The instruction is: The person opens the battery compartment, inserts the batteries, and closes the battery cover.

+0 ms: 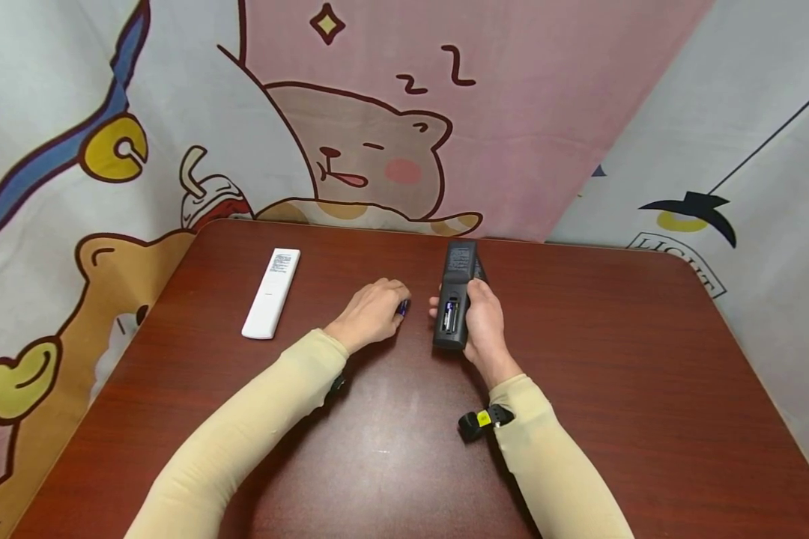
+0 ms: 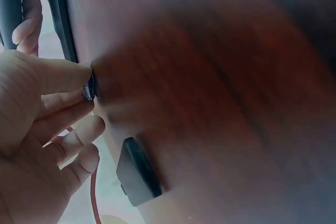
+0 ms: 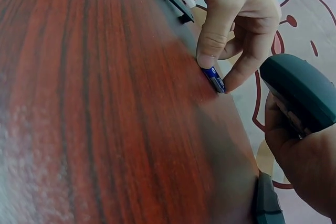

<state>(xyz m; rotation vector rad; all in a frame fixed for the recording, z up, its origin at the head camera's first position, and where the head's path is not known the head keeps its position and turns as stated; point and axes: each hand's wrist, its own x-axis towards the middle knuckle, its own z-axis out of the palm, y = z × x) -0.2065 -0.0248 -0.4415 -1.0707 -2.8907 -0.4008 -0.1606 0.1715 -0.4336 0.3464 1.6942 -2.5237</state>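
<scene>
My left hand (image 1: 371, 313) pinches a small blue battery (image 3: 214, 79) between thumb and fingers, low at the tabletop. In the left wrist view only part of that battery (image 2: 89, 88) shows at the fingertips. To its right, my right hand (image 1: 487, 318) grips a black remote control (image 1: 460, 258), its back turned up. The remote's battery compartment is uncovered, and a battery (image 1: 450, 316) is visible inside. A small black piece that looks like a battery cover (image 2: 137, 176) lies on the table near my left hand; the head view does not show it.
A white remote control (image 1: 271, 293) lies face down on the left of the brown table (image 1: 613, 337). Another dark remote (image 2: 62, 18) lies on the table behind my right hand, partly hidden in the head view. A printed cloth (image 1: 546, 112) hangs along the far edge.
</scene>
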